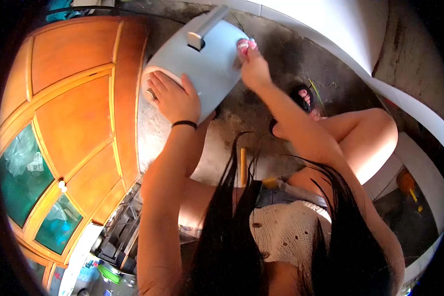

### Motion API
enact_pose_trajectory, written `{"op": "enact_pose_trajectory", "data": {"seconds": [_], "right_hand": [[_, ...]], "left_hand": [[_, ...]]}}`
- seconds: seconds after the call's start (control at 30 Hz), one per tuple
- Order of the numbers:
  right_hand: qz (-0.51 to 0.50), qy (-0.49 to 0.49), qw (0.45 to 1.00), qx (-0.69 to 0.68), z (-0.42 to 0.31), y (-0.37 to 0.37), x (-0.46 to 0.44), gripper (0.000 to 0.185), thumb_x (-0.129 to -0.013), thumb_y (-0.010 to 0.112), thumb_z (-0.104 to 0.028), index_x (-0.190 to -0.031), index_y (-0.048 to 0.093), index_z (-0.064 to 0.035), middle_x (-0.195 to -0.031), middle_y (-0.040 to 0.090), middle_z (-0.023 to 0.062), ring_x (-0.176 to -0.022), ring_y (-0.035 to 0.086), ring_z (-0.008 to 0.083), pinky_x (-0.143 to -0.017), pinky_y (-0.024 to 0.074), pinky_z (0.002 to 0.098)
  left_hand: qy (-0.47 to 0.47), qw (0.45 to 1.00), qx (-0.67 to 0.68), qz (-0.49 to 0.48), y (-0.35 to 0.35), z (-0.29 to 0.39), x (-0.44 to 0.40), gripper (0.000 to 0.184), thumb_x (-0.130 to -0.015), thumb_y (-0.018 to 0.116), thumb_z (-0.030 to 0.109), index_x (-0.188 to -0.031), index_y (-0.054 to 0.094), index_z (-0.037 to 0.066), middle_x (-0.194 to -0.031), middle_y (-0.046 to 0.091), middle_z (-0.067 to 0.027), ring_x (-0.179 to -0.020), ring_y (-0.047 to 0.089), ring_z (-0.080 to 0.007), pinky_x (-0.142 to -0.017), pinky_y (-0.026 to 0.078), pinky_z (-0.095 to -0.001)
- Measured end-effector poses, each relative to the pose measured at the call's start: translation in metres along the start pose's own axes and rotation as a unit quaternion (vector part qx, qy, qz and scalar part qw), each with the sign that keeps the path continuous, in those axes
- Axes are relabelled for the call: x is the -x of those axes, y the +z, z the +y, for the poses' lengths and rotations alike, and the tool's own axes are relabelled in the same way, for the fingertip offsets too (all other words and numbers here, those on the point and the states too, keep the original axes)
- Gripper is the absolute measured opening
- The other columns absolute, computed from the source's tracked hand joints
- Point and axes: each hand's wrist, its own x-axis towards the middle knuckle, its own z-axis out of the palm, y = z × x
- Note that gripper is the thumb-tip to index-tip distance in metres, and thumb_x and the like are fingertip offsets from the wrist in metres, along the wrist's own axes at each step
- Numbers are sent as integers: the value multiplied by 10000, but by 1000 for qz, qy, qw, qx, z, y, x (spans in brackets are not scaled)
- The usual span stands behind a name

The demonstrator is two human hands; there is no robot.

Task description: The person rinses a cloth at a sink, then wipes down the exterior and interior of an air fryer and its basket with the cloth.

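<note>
The right hand [255,71] is closed around a small, crumpled pink-and-white wad [245,47], which it holds against the side edge of a pale blue, rounded, box-shaped appliance [197,61]. The left hand [175,98], with a thin black band [184,123] at its wrist, lies opened wide on the near end of the appliance, its fingers beside a round silver knob [150,94]. A thick silver bar handle [209,24] stands out from the appliance's far part. The appliance sits slantwise in front of the person, between an orange-brown wooden cabinet [74,111] with green panes on the left and a smooth white curved surface [340,29] on the right; what bears its weight is hidden. Beyond the right forearm, a foot in a black sandal [301,97] is on the stained grey floor [281,37].
</note>
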Motion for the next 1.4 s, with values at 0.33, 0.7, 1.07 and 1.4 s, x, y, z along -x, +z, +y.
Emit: {"op": "enact_pose_trajectory", "data": {"seconds": [0.33, 0.7, 1.07, 1.4], "right_hand": [[-328, -419, 788, 309, -110, -78, -85, 575, -649, 646, -44, -1212, 527, -67, -1191, 536, 163, -989, 577, 340, -842, 480, 405], [-356, -155, 835, 391, -91, -97, -65, 398, -613, 644, -94, -1009, 631, -56, -966, 636, 178, -944, 594, 355, -833, 470, 407], [-251, -218, 926, 178, 22, -120, -58, 301, -583, 612, -36, -883, 595, -14, -797, 587, 202, -817, 580, 375, -758, 458, 431], [-386, 79, 905, 162, 6, -132, -29, 560, -567, 738, -338, -974, 635, 33, -905, 649, 193, -838, 630, 291, -734, 491, 386]], "left_hand": [[81, 997, 12, 2, -13, 3, 19, 956, -761, 561, 546, -1374, 241, -114, -1463, 209, -269, -1372, 184, -396, -1040, 203, -587], [193, 974, -44, -108, -38, 45, -1, 1052, -551, 748, 567, -1439, 267, 272, -1500, 95, -240, -1386, 82, -422, -977, 204, -692], [287, 930, -147, -174, -41, 100, -11, 1035, -558, 762, 554, -1431, 270, 300, -1516, 49, -210, -1400, 45, -383, -967, 225, -684], [369, 892, -216, -144, -39, 107, 6, 1033, -570, 782, 469, -1434, 262, 246, -1512, 103, -166, -1401, 91, -331, -1001, 209, -667]]}}
